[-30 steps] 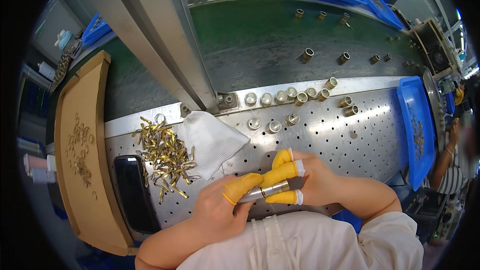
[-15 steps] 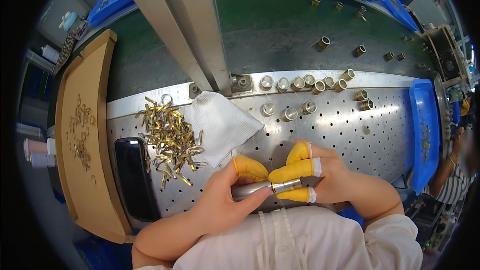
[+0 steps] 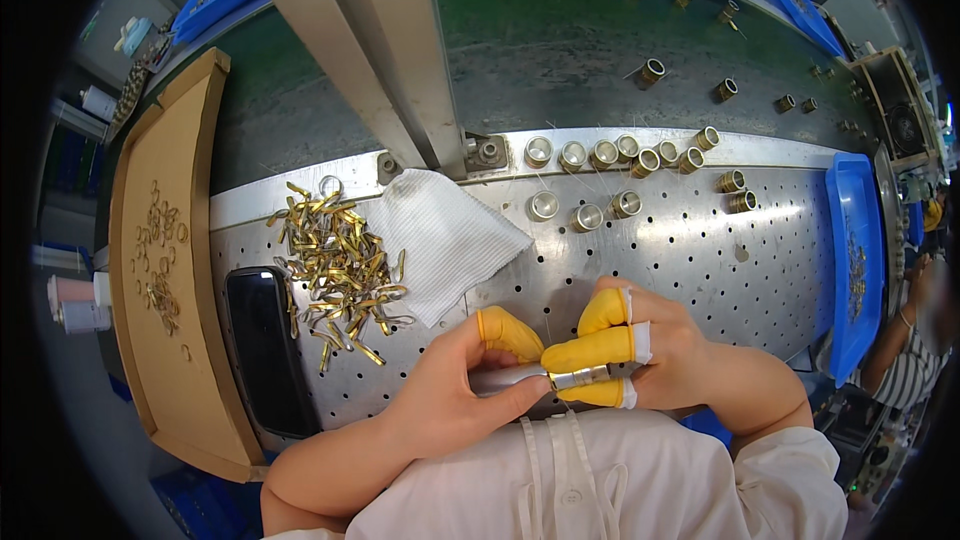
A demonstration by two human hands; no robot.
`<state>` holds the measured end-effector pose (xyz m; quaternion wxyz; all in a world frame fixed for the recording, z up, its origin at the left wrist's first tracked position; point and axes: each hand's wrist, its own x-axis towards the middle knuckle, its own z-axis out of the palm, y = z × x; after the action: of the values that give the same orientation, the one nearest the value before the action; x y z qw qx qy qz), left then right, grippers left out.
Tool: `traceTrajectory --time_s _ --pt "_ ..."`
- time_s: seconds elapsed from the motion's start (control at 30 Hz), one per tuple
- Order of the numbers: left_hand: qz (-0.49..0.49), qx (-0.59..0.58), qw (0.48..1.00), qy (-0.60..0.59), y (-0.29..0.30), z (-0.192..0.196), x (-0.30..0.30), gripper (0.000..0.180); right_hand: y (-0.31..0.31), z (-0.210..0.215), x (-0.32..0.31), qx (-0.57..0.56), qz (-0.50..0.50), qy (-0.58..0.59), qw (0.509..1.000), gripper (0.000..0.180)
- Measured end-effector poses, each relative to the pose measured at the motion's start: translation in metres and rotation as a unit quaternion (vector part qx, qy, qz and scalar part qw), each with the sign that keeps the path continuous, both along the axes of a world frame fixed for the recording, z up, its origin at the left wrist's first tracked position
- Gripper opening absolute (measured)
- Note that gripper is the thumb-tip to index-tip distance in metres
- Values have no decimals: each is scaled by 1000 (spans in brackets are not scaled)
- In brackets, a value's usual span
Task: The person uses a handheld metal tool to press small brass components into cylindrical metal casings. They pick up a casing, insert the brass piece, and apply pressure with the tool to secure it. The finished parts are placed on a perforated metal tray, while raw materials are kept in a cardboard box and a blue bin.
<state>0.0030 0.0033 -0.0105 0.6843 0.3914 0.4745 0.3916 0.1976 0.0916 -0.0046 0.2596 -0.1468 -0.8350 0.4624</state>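
I see my left hand [image 3: 455,395] pinching one end of a short silver metal tube [image 3: 520,377] between its yellow-capped thumb and bare fingers, while my right hand [image 3: 645,355] presses three yellow-capped fingertips [image 3: 590,350] around the other end. Just beyond the fingers lie a white ribbed cloth [image 3: 440,240] and a heap of small brass clips [image 3: 335,265] on the perforated steel bench [image 3: 680,260].

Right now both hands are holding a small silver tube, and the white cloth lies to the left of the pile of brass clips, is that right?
Not quite. In the head view the white cloth lies to the right of the pile of brass clips. The left hand and right hand do hold the small silver tube.
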Motion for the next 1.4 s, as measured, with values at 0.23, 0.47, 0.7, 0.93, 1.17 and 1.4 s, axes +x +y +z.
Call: traceTrajectory --time_s 0.23,0.47,0.7,0.93,1.17,1.4 --pt "0 -1 1000 3 0 1 0 27 1 -1 1 -19 -6 5 1000 32" --pt "-5 5 1000 14 1 3 0 26 1 -1 1 -17 -4 5 1000 32" --pt "1 1 1000 3 0 2 0 27 0 -1 0 -16 -3 6 1000 32" --pt "1 -4 1000 -5 1 2 1 28 0 -1 0 -31 -14 4 999 32" --pt "-7 7 1000 -11 0 1 -1 28 2 -3 1 -29 -8 5 1000 32" --pt "-6 10 1000 -15 -1 0 0 28 1 -2 1 -21 -5 14 1000 31"
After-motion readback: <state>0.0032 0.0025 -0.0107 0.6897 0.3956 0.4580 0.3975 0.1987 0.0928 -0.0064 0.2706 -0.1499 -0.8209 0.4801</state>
